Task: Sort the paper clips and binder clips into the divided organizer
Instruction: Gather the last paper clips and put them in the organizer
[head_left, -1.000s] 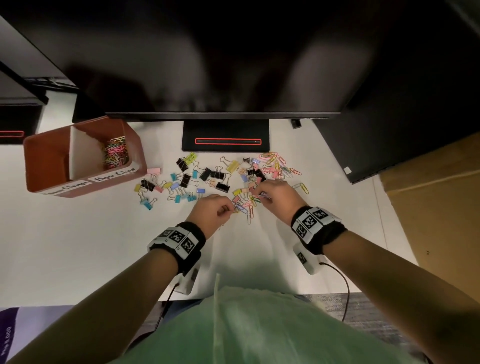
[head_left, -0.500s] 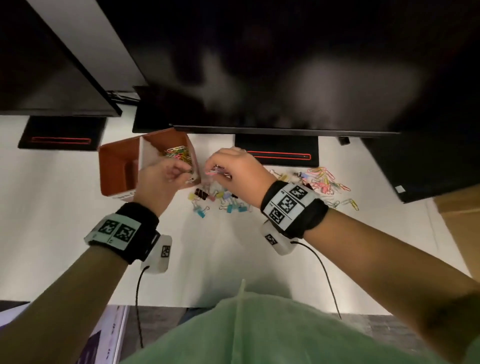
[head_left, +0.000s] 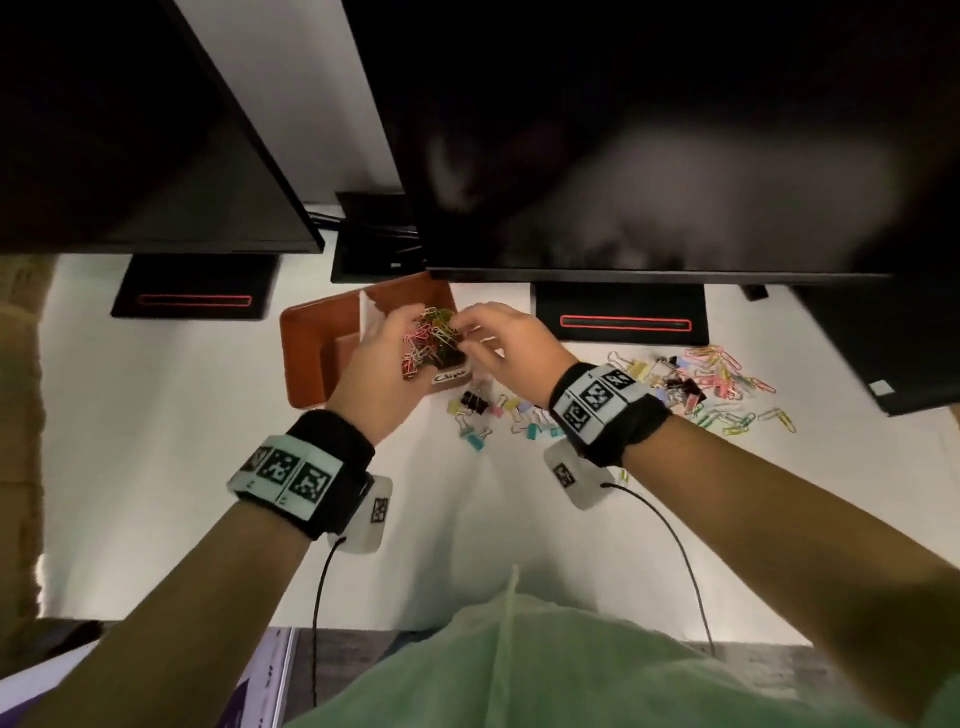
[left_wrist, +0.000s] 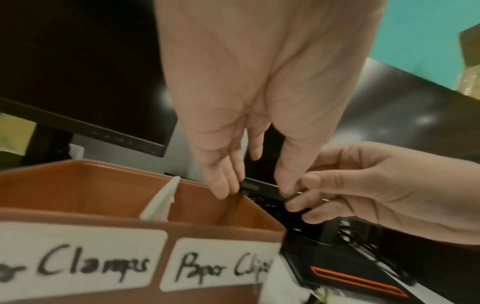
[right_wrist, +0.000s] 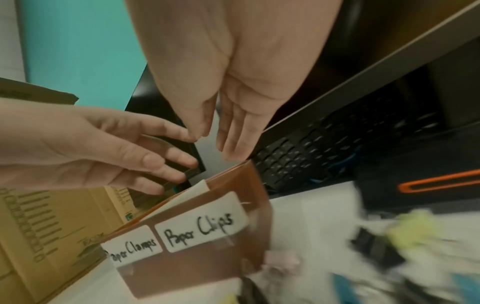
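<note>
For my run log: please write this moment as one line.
left hand open | right hand open | both over organizer, Paper Clips compartment | binder clips on desk

Organizer (head_left: 311, 358): reddish-brown walls, a white divider (left_wrist: 161, 202), and two white labels (right_wrist: 202, 224) hand-lettered in black. Paper clips in its compartment (head_left: 431, 340): pink, white, green and yellow wire; loose paper clips (head_left: 727, 374) on the white desk (head_left: 156, 441): pink, yellow, green and blue; binder clips (head_left: 498, 410): black, yellow, pink, teal and lilac. Wristbands (head_left: 605, 402): black with white panels carrying black square-code patterns; monitors (head_left: 649, 135): black, their stand bases (head_left: 623, 322) black with a red-orange outlined slot; garment (head_left: 545, 670): pale green; carton (right_wrist: 39, 236): tan cardboard with dark print.
</note>
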